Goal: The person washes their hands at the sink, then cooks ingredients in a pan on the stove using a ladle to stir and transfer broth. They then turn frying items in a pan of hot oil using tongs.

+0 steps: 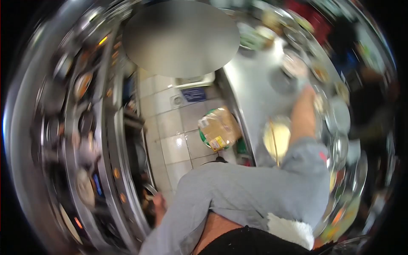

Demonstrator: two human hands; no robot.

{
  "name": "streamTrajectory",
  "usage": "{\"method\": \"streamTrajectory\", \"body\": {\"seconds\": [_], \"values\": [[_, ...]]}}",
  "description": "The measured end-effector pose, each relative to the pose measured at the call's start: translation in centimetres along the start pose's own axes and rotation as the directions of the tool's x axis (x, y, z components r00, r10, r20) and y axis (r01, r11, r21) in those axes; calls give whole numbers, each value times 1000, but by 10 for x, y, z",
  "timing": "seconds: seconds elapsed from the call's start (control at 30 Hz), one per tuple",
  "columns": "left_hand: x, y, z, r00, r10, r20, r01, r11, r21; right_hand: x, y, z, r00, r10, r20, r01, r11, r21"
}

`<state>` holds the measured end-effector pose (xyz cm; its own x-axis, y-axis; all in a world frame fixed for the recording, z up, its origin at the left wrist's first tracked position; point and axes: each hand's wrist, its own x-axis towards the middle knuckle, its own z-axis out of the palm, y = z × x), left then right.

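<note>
Steel counter (257, 95), your right hand (307, 87) near a blurry round whitish bowl (294, 63), left hand (159, 205) by silvery metal (150, 188); can't tell either grip, yellow label (218, 142) unreadable tbh.

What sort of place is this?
Likely a commercial kitchen: a long steel counter crowded with bowls and dishes, facing a stove with pans, over a tiled floor.

The right hand (305, 88) is a blur by a pale round dish (293, 63) over the shiny counter (255, 91); nearer the body is yellow stuff (280, 138) with a stick (274, 142); the left hand (159, 204) is by a metal thing (150, 189); between the hands, a brown pack (222, 126) is above the tiles (170, 123).
</note>
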<state>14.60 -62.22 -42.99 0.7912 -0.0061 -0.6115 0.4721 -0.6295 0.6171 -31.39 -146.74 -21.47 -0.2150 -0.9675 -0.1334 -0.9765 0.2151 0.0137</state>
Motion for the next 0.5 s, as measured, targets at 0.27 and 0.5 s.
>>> {"method": "streamTrajectory", "body": {"seconds": [0.27, 0.5], "values": [[-14, 85, 35, 992, 67, -103, -80, 989, -125, 28, -6, 29, 974, 73, -215, -92, 993, -78], [-27, 27, 38, 986, -149, -80, 141, 985, -98, 35, -23, -26, 867, 339, -365, 48, 672, 739]]}}
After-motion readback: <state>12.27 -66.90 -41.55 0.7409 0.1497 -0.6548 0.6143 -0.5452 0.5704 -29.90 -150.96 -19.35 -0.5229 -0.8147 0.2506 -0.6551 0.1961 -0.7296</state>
